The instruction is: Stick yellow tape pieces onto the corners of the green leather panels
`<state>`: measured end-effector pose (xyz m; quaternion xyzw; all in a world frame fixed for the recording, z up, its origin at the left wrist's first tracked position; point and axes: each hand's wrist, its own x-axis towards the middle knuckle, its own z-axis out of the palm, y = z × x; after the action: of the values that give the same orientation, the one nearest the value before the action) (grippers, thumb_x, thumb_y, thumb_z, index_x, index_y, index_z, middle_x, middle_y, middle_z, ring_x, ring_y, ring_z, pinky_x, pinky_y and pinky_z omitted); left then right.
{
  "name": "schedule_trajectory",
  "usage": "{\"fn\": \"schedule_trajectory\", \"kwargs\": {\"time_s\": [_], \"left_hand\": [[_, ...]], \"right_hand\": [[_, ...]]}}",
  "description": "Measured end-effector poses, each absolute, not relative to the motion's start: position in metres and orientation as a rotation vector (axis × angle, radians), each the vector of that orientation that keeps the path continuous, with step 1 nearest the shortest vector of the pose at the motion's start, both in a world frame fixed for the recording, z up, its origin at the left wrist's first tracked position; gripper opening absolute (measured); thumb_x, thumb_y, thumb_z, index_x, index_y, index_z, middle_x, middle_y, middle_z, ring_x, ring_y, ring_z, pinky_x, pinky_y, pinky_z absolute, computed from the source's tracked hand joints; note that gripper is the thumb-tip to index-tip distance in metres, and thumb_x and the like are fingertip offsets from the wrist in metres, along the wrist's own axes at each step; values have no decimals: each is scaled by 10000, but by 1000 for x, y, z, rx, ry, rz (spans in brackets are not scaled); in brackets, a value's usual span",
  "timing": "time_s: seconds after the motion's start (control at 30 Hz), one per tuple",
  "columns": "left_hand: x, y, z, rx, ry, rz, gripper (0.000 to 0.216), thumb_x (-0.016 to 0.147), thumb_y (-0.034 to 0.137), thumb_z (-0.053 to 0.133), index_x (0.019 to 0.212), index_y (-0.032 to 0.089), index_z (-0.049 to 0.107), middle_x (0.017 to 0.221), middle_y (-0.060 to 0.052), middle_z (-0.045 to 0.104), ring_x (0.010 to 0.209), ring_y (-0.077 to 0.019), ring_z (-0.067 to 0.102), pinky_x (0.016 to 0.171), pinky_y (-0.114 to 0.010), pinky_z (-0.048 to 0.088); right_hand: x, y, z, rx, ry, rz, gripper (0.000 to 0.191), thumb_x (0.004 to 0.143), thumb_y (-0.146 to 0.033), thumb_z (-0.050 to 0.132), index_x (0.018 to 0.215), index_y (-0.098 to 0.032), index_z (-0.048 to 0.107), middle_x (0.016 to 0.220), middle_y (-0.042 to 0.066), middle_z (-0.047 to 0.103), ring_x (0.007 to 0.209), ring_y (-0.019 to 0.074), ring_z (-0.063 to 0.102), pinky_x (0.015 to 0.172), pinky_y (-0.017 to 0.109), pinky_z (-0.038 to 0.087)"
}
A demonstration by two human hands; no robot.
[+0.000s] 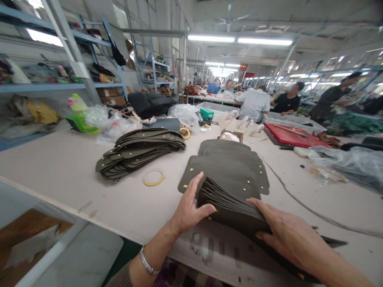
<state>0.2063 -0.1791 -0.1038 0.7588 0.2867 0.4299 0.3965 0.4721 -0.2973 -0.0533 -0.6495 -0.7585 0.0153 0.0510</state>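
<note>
My right hand [287, 227] is closed round a fanned bundle of dark olive flat pieces [230, 207], thumb on the near face and fingers over the top edge. At the bundle's left end, my left hand [188, 207] has its fingers stretched out and apart from the thumb. Its thumb touches the near face, by small yellow tape tabs. Just behind lies an overlapping pile of like olive panels [221, 167] with rounded corners, metal studs and yellow tabs. To the left, another heap of studded olive pieces [140, 149] rests on the table.
A yellow tape roll [153, 177] lies left of the panels on the pale table [74, 175]. Further back are a second tape roll [184, 133], plastic bags [185, 115], a green box [207, 114] and a red board [295, 134]. A cord [302, 203] runs along the right. Several people sit or stand beyond.
</note>
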Motion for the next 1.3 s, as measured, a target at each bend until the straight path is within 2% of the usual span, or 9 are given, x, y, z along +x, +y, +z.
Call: {"fn": "schedule_trajectory", "kwargs": {"time_s": [0.17,0.27,0.37,0.5,0.67,0.87,1.0,1.13,1.3], "left_hand": [[231,-192,-65,2562,698,959,922,666,613,718,1410,202,360,1511,-153,298,1404,-340,233,1150,-532,195],[260,-202,-46,2832,625,816,894,663,470,779,1397,167,369,1439,-167,412,1371,-330,306,1160,-528,138],[284,-204,-41,2940,620,665,784,655,379,804,1319,144,460,1182,-141,618,1166,-306,528,1130,-522,206],[294,-195,-45,2982,640,586,687,653,377,808,1241,159,527,1055,-109,654,1031,-288,585,1060,-506,312],[292,-193,-45,3028,646,549,703,659,376,803,1263,175,506,1137,-104,626,1082,-288,553,1040,-476,326],[295,-197,-44,3066,639,522,703,692,373,774,1303,195,474,1195,-98,605,1121,-284,532,1051,-472,302],[295,-198,-43,3076,617,506,691,715,380,751,1317,192,470,1196,-104,608,1106,-284,538,1009,-455,339],[295,-198,-42,3072,610,505,693,739,361,735,1347,204,443,1179,-102,614,1071,-275,554,939,-419,380],[296,-197,-44,3095,450,586,639,790,237,688,1366,294,417,1236,-67,583,1102,-243,554,911,-373,387]], "right_hand": [[469,-296,-56,-1983,-2278,98,688,697,-135,608,1356,-186,419,1194,129,655,1003,285,666,820,403,550],[461,-297,-43,-1992,-2250,142,697,706,-155,621,1372,-154,415,1216,151,631,1061,291,630,899,428,509],[465,-305,-26,-1953,-2151,164,644,753,-253,648,1363,-189,450,1259,129,600,1150,282,567,981,438,452],[509,-340,-22,-1991,-1664,52,426,918,-384,471,1311,-224,516,1340,104,553,1241,240,497,1057,436,376],[564,-388,-62,-2021,-1175,215,453,897,-462,485,1245,-194,595,1240,101,637,1121,250,594,992,441,443],[537,-383,-100,-1781,-808,266,392,825,-503,594,985,-168,721,966,80,740,938,257,666,894,406,507],[519,-376,-113,-1531,-644,362,514,891,-567,466,1158,-175,662,1222,120,655,1153,278,590,996,443,449],[518,-384,-127,-1314,-670,254,615,942,-583,287,1422,-212,394,1446,130,452,1309,251,452,1069,481,373],[506,-394,-136,-1487,-818,281,627,930,-565,375,1417,-169,399,1450,156,439,1311,278,444,1039,457,406]]}}
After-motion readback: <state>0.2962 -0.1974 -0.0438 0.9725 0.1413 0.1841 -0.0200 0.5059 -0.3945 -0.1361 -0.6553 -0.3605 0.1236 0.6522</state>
